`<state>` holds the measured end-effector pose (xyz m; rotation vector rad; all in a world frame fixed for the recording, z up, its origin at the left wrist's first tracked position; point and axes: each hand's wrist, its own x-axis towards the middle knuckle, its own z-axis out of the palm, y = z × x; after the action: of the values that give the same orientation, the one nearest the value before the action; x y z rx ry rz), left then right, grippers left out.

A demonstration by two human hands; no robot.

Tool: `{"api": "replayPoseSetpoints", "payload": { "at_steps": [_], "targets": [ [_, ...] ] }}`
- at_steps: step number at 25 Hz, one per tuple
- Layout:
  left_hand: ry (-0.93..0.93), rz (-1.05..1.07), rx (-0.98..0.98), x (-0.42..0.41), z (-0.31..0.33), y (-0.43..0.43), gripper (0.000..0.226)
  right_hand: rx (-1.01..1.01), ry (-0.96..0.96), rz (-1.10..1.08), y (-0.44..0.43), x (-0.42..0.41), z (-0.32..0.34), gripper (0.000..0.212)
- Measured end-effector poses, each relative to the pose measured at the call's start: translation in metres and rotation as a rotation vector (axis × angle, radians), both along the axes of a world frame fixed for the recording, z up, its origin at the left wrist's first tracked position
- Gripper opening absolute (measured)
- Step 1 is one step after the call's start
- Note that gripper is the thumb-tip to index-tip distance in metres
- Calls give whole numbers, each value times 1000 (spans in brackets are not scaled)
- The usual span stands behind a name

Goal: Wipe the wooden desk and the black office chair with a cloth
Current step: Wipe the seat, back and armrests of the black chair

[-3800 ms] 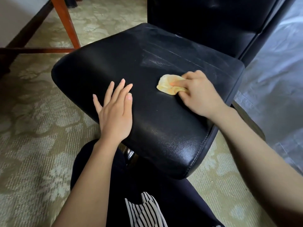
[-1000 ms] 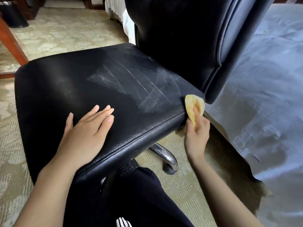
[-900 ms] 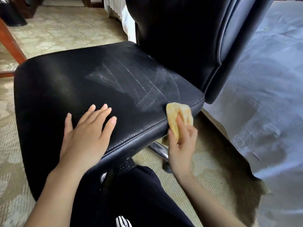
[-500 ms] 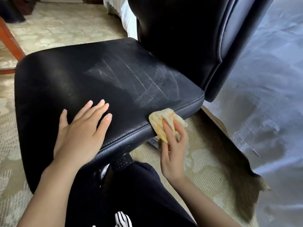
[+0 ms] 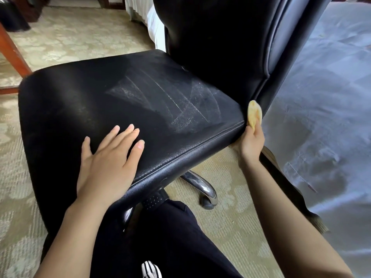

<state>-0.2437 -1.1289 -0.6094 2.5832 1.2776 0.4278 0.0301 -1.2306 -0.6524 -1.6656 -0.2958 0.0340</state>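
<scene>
Fingers (image 5: pixel 128 133) of the left hand (image 5: pixel 108 163) were straight and slightly spread, thumb out to the side. The palm lay flat on the seat (image 5: pixel 80 109) of the black office chair (image 5: pixel 210 47), close to the seat's front edge. That hand held nothing.

Right hand (image 5: pixel 252 143) was at the seat's right rear corner, below the seat top and against the side panel. It gripped the yellow cloth (image 5: pixel 254 113) by the lower end. Those fingers sat behind the cloth and the back of the hand, so I could not tell whether they were spread or pressed together.

Cloth was bunched and upright, sticking up above the hand. It touched the seat's corner just where the backrest rises from the seat.

Seat top had pale dusty streaks (image 5: pixel 180 103) across its rear right part; the front left part looked plain black.

Under the seat: a chrome base leg (image 5: pixel 200 183) ending in a caster (image 5: pixel 207 204), on patterned beige carpet (image 5: pixel 70 37). The person's dark trousers (image 5: pixel 170 237) were in front of the seat.

Left of the seat was a red-brown wooden leg (image 5: pixel 12 51); I could not tell what furniture it belonged to. Right of the seat a grey sheet (image 5: pixel 331 97) covered the floor. Beyond the seat, far left, stood a black bin (image 5: pixel 12 15).
</scene>
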Motion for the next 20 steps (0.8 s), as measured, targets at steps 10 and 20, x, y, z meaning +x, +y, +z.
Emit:
{"api": "replayPoseSetpoints", "payload": {
  "at_steps": [10,20],
  "targets": [
    [-3,17,27,2,-4,-3,62,-261,-298,15,-15,-20,-13,40],
    [-1,26,29,0,-2,-4,78,-540,-911,280,-45,-19,-4,37]
  ]
}}
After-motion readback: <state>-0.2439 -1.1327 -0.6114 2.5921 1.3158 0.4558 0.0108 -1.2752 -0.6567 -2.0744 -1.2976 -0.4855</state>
